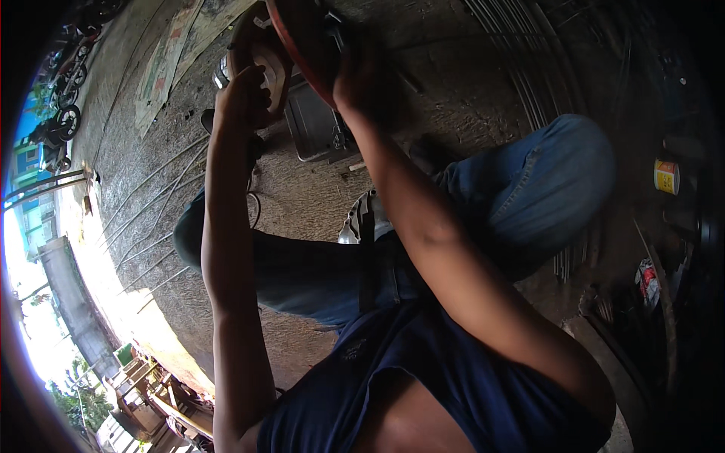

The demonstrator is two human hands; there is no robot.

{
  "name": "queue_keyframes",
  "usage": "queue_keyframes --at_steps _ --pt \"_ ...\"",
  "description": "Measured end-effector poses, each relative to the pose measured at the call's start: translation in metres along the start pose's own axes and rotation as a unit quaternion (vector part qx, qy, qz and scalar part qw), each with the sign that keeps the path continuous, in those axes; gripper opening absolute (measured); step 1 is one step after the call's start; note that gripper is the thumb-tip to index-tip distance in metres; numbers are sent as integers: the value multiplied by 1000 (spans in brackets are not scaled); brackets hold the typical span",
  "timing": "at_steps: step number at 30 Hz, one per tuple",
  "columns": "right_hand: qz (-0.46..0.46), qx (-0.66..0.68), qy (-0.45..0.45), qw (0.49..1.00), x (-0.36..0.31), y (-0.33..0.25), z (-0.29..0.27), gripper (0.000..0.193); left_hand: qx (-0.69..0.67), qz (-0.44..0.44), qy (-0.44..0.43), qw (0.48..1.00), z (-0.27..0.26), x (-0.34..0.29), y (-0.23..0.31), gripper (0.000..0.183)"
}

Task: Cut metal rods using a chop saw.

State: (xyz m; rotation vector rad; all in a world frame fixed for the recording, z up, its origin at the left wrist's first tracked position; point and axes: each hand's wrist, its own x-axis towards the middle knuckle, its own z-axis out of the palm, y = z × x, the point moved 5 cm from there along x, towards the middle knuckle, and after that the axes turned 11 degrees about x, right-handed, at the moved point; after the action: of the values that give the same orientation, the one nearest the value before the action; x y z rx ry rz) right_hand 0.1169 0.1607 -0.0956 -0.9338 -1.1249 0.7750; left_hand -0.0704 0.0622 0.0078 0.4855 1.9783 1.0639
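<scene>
Both my arms reach out to the top of the head view. My left hand point(243, 94) is closed, its fingers wrapped round a brownish loop-shaped handle point(282, 78) of what looks like a power tool. Beside that handle stands a large dark round part with a red rim point(293, 47), cut off by the upper edge. My right hand point(355, 79) is at the right side of the red rim, in deep shadow; its fingers are too dark to make out. Below the tool lies a dark rectangular plate or case point(308, 124) on the ground.
My bent legs in jeans point(521, 189) spread over rough concrete. Thin metal rods point(521, 68) lie at the upper right, more rods point(155, 204) at the left. A yellow and white tub point(666, 177) stands far right. Motorcycles point(64, 124) are parked at the far left.
</scene>
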Motion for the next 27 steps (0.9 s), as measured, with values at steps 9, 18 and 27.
queue_keyframes --at_steps 9,18,27 --pt "-150 -85 -129 977 15 -100 43 52 99 146 -83 981 -37 49 67 21" --pt "-136 -98 -154 974 30 -113 65 46 83 97 -114 985 -40 55 55 19" --pt "-119 -25 -221 968 30 -127 61 76 139 134 -56 979 -18 18 67 13"
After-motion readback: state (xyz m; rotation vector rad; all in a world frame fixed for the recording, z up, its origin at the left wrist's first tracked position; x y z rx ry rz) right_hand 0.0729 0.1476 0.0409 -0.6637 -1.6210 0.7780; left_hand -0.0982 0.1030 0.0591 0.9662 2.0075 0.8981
